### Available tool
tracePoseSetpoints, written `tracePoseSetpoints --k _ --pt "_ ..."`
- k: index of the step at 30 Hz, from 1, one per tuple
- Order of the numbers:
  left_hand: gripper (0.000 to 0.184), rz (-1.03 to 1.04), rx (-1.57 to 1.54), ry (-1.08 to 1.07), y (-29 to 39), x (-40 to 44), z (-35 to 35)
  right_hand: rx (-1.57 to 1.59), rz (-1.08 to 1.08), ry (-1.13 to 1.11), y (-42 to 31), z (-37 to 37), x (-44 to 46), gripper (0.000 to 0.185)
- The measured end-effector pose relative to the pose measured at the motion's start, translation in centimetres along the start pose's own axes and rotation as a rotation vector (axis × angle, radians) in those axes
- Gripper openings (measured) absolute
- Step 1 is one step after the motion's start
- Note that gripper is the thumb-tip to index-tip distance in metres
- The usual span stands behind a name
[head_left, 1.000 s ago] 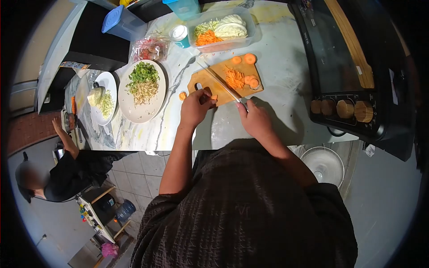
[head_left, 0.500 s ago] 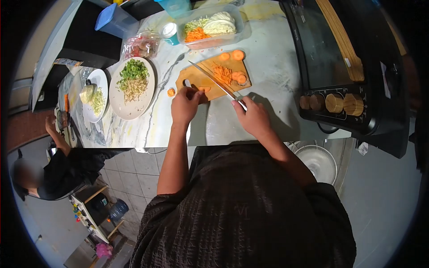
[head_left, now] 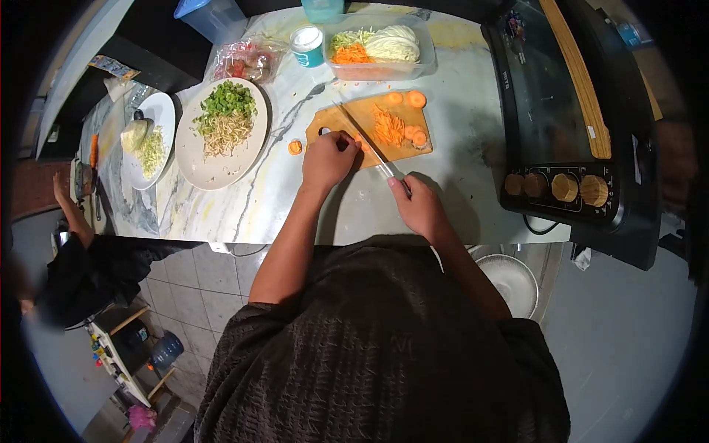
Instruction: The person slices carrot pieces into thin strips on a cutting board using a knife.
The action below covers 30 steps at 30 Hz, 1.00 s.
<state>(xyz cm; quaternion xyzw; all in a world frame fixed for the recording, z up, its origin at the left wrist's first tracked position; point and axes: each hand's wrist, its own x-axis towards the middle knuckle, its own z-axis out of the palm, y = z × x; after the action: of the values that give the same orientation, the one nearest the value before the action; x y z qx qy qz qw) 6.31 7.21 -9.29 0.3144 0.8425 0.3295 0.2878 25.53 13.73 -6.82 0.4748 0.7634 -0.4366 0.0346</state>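
My right hand (head_left: 419, 204) is wrapped round the handle of a kitchen knife (head_left: 377, 156), whose blade slants up and left across a wooden cutting board (head_left: 334, 118). Close beside the blade, the fingers of my left hand (head_left: 329, 160) are pinched on a carrot slice (head_left: 358, 139), mostly hidden under the fingertips. To the right of the blade lies a pile of carrot strips (head_left: 388, 127). Round carrot slices (head_left: 416, 100) rest at the board's far right corner, and more sit by the strips. A carrot end (head_left: 295, 147) lies on the counter left of the board.
Behind the board stand a plastic container (head_left: 425, 66) of shredded vegetables and a tub (head_left: 307, 47). Leftward are a plate (head_left: 193, 166) of sprouts and greens and a white plate (head_left: 169, 118) of shreds. A black oven (head_left: 561, 136) is at right; another person's arm (head_left: 71, 207) at far left.
The view has shifted, so the counter things appear farther right. My left fingertips have moved a little right over the board, closer to the knife blade. The other person's hand has been raised.
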Motion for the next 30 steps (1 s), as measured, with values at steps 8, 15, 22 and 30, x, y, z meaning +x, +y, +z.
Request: tracePoseSetpoints --k 8,15,22,30 --pt "0.03 -0.103 0.027 -0.132 0.3 1.6 -0.4 0.068 0.019 -0.007 -0.3 1.3 0.2 0.045" --pt "0.029 -0.134 0.036 -0.2 0.1 2.5 -0.5 0.152 0.006 0.081 -0.7 1.8 -0.1 0.045" --pt "0.027 -0.235 -0.131 -0.324 1.4 2.8 -1.3 0.083 0.012 0.066 -1.3 1.8 0.9 0.046" --pt "0.031 -0.285 -0.214 -0.347 1.4 2.7 -1.2 0.116 -0.002 0.037 -1.7 2.2 1.1 0.044"
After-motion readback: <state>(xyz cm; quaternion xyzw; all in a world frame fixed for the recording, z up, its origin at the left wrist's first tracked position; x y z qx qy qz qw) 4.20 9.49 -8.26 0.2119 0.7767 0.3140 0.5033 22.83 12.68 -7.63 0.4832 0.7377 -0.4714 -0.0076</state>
